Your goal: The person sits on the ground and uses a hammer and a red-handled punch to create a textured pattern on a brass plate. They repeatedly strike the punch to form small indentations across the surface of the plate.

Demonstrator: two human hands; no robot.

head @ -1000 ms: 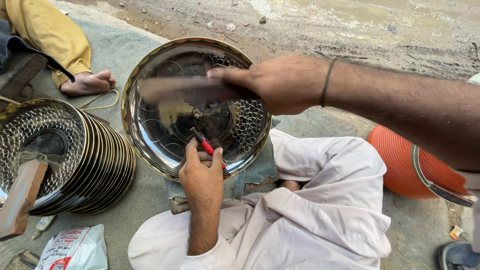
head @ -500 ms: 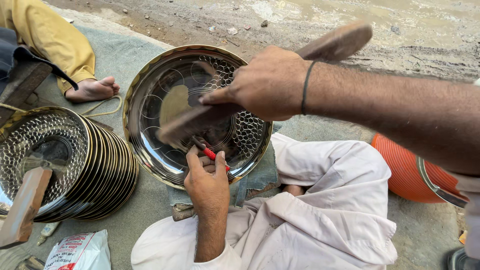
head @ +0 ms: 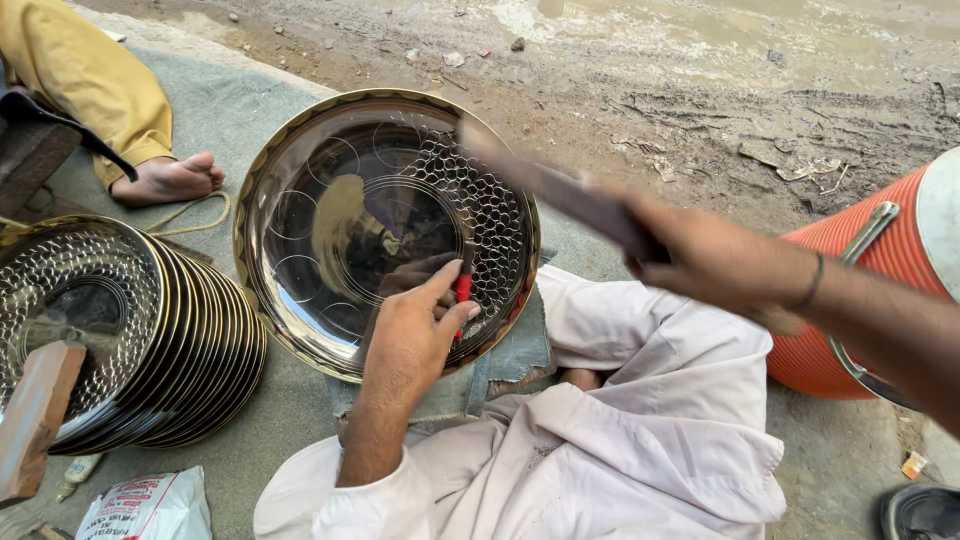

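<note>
The person wears loose, pale off-white clothing (head: 620,440), creased in soft folds. Its sleeve is pushed up the left forearm and bunched near the elbow. The right wrist carries a thin dark band (head: 812,283). Both hands, left (head: 415,335) and right (head: 710,262), are bare.

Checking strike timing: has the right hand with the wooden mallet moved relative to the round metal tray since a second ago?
Yes. The right hand with the wooden mallet has swung rightward off the metal tray, now beyond its right rim.

Left hand (head: 415,335) pins punch (head: 464,285) on tray (head: 300,230) (right hand (head: 705,255) grips mallet (head: 560,195))
</note>
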